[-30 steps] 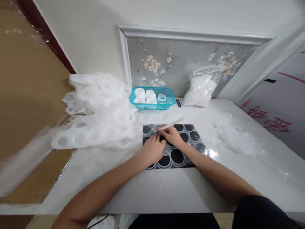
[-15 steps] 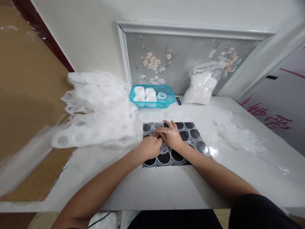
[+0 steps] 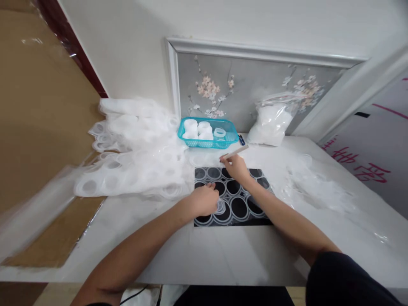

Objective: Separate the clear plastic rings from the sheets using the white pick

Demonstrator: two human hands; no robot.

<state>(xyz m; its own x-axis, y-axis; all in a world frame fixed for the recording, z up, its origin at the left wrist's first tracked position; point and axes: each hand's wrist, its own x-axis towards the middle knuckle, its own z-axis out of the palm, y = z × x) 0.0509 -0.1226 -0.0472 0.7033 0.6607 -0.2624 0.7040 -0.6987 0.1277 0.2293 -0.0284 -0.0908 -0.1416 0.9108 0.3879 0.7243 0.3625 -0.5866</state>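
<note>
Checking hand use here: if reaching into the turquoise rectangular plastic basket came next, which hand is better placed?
Probably the right hand: it is nearer the basket, though it holds a thin whitish stick. The left hand is farther away, over the black rectangular sheet with pale rings.

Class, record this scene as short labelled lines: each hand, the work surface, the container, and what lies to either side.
Left hand: curled over the black sheet, beside clear rings; any hold unclear
Right hand: holding a pale stick
Surface: white table
Container: blue basket holding white pieces
Left side: heaped white sheets with round openings
Right side: crumpled clear plastic
</note>
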